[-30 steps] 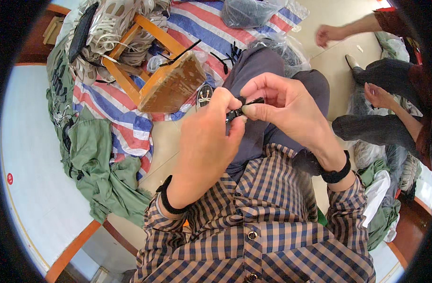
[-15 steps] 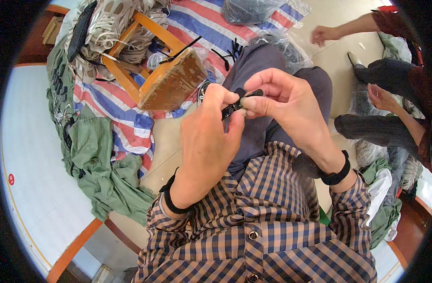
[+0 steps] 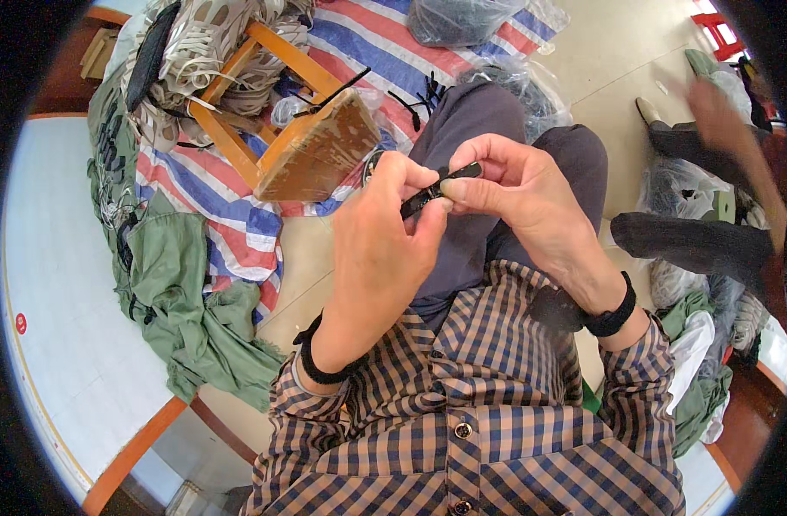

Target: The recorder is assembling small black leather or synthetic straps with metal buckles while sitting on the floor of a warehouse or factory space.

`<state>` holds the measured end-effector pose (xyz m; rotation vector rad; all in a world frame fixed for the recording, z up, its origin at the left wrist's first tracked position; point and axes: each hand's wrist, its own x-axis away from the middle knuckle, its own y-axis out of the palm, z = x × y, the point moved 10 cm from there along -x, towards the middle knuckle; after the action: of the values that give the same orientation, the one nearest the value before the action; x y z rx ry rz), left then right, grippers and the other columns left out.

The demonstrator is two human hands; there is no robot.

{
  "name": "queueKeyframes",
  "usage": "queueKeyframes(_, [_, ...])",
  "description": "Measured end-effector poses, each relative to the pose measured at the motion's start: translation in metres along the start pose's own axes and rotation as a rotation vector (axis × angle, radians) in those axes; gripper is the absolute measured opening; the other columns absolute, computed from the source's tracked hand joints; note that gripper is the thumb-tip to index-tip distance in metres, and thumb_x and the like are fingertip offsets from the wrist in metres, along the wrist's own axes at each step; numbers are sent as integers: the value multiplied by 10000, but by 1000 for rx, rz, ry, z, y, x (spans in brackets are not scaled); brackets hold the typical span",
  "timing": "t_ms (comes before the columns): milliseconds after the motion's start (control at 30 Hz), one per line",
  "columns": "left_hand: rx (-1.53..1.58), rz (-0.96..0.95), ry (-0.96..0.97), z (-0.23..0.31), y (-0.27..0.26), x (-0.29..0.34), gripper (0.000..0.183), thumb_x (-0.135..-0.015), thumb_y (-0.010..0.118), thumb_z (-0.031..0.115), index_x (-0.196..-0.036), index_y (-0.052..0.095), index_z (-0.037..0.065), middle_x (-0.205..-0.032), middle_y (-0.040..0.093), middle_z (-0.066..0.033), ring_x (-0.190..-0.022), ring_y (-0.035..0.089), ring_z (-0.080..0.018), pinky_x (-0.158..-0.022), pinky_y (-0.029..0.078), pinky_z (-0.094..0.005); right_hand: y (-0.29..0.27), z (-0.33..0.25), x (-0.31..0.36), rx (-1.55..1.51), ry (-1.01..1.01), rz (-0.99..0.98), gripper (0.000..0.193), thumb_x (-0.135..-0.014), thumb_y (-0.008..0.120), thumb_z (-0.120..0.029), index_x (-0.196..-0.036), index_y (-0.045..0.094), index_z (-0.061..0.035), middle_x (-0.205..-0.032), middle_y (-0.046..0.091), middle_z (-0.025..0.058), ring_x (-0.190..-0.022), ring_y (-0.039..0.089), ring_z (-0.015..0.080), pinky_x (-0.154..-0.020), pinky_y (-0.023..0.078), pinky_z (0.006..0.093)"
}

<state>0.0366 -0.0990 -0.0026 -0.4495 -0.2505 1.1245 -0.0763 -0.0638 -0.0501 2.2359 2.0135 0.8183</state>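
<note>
Between my two hands, above my lap, is a small, narrow black piece [image 3: 422, 199], shiny like plastic; its exact kind is too small to make out. My left hand [image 3: 380, 236] pinches its lower left end between thumb and bent fingers. At the upper right end, my right hand [image 3: 522, 193] grips it with thumb and fingertips. The fingers of both hands nearly meet around the middle and hide part of it. Black bands circle both my wrists.
An overturned wooden stool [image 3: 316, 155] lies on a striped sheet [image 3: 230, 211] beside a pile of pale cut strips [image 3: 213, 52]. Green cloth [image 3: 174, 275] hangs at the left by a white tabletop [image 3: 75, 301]. Clear plastic bags [image 3: 462, 21] stand ahead. Another person's blurred arm [image 3: 737, 138] is at right.
My right fingers have closed in on the black piece, and it shows slightly straighter between my hands. At the right, the other person's arm has swung back toward their body.
</note>
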Motion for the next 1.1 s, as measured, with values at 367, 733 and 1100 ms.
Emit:
queueKeyframes(367, [-229,73,96,14,-8,3,199,-736,624,7,-924,566,39,-824,598,-100,-740,623,-200,-658,472,-262,12,-32,8,517,-176,2,147,-765,655,-100,-868,636,4,-786,631,32,-681,571,88,-610,438,208])
queueKeyframes(733, [-19,243,434,42,-24,15,286,-697,650,-24,-959,553,40,-826,615,-66,-629,603,-184,-472,435,-241,18,-70,34,602,-510,188,123,-751,652,-53,-863,628,-6,-797,620,66,-728,587,133,-657,463,250])
queueKeyframes(1100, [-70,-38,58,21,-3,5,226,-716,629,-33,-917,539,19,-817,625,-88,-805,645,-163,-673,495,-254,17,-55,13,683,-303,-123,138,-797,624,-103,-867,617,15,-779,620,15,-728,551,64,-656,458,217])
